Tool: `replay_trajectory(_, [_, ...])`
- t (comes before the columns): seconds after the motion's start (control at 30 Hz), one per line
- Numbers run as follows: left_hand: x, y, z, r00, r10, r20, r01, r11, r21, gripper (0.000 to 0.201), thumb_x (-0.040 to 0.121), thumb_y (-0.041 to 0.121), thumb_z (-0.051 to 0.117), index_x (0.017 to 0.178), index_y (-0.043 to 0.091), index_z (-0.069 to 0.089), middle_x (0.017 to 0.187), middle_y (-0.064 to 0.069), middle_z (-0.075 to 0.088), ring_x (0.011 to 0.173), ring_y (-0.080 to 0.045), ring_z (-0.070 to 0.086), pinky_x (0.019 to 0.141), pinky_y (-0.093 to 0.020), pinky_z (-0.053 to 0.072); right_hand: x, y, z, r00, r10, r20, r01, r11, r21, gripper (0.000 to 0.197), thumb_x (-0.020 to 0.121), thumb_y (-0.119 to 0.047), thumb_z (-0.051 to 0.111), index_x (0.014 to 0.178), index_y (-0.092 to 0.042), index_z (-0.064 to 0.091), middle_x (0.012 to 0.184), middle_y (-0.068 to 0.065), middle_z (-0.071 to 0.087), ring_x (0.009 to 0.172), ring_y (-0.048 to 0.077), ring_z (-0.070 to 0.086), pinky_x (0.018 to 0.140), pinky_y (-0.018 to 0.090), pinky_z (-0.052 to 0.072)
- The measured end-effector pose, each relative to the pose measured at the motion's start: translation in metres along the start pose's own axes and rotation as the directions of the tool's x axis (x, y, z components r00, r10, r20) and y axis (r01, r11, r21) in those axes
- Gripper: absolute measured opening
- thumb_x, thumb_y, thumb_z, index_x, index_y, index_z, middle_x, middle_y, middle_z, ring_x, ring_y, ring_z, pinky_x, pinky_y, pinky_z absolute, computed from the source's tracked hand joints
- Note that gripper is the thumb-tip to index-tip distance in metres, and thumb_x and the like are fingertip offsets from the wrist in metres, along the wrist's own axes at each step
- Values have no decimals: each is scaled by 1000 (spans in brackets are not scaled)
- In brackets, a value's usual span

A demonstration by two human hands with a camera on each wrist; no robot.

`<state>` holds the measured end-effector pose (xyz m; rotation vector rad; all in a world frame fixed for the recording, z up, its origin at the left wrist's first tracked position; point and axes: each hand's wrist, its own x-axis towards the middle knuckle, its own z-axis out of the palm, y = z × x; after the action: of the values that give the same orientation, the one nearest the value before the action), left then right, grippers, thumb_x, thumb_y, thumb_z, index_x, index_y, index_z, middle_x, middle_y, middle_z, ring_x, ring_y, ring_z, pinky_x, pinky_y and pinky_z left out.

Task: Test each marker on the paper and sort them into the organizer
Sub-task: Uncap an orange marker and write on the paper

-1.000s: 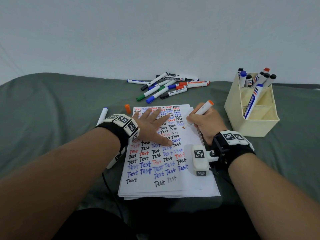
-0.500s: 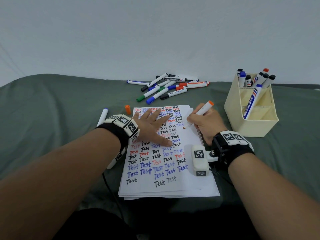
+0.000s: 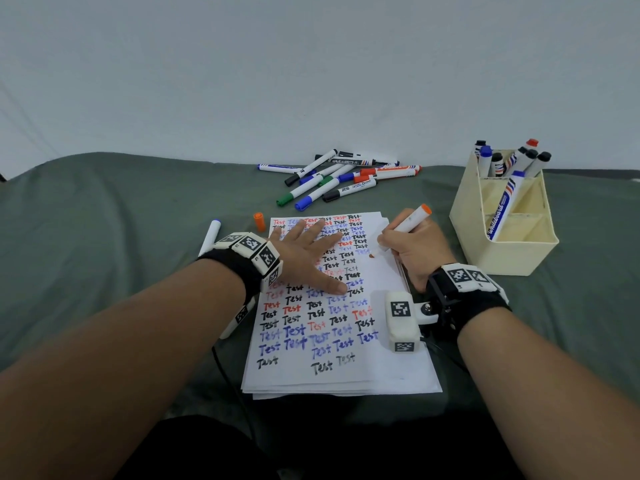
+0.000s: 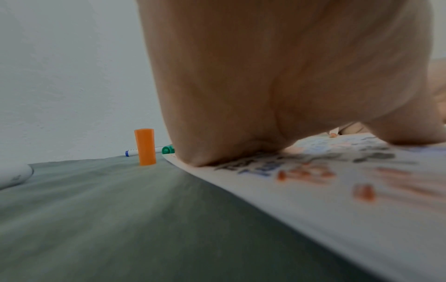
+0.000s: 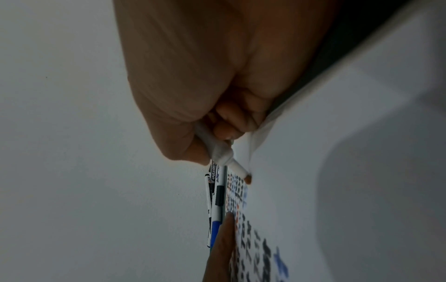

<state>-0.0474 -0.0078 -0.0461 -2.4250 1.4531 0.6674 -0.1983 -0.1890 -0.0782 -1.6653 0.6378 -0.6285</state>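
Observation:
A stack of white paper (image 3: 381,368) covered in "Test" words lies on the grey-green cloth. My left hand (image 3: 308,258) presses flat on it with spread, straight fingers; the left wrist view shows the palm (image 4: 265,95) on the sheet (image 4: 337,200). My right hand (image 3: 412,251) grips an uncapped orange marker (image 3: 408,221), whose tip (image 5: 248,178) touches the paper at a small orange dot. Its orange cap (image 3: 258,222) stands upright left of the paper, also seen as an orange cap (image 4: 144,147). The cream organizer (image 3: 512,251) at right holds several markers.
A pile of several capped markers (image 3: 339,180) lies behind the paper. One blue-tipped marker (image 3: 211,233) lies left of my left wrist. A pale wall rises behind the cloth-covered surface. Open cloth stretches to the far left.
Almost nothing moved. The right hand keeps the marker tip at the same orange dot, and the left hand stays flat on the paper.

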Motion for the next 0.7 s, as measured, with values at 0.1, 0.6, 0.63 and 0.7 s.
replay_trajectory(0.1, [0, -1, 1, 1000, 1, -27, -1, 1000, -19, 123, 55, 103, 38, 151, 52, -19, 162, 13, -30, 150, -21, -26, 119, -62, -9, -2, -1, 1, 1000, 15, -18, -14, 998, 64, 14, 60, -21, 74, 60, -25, 61, 56, -2, 56, 51, 14, 48, 54, 31, 41])
replay_trajectory(0.6, [-13, -29, -15, 781, -78, -620, 124, 992, 31, 47, 91, 61, 54, 131, 38, 58, 138, 10, 54, 127, -18, 46, 105, -44, 37, -12, -11, -3, 999, -9, 36, -4, 932, 362, 9, 83, -9, 81, 83, -11, 72, 69, 6, 71, 48, 11, 50, 43, 18, 39])
replay_trajectory(0.63, [-14, -33, -16, 774, -148, -616, 195, 981, 9, 45, 92, 59, 53, 130, 37, 59, 135, 9, 55, 125, -20, 48, 104, -44, 39, -12, -11, -3, 999, -5, 42, -10, 931, 364, 8, 85, -9, 79, 83, -11, 72, 67, 6, 71, 48, 11, 51, 43, 18, 39])
replay_trajectory(0.7, [-15, -38, -17, 769, -281, -574, 316, 948, -41, 40, 93, 52, 53, 129, 34, 60, 132, 4, 55, 123, -24, 48, 103, -46, 40, -12, -11, -3, 998, 39, 56, -59, 909, 413, 6, 91, -10, 74, 85, -10, 73, 64, 5, 67, 50, 14, 52, 44, 20, 40])
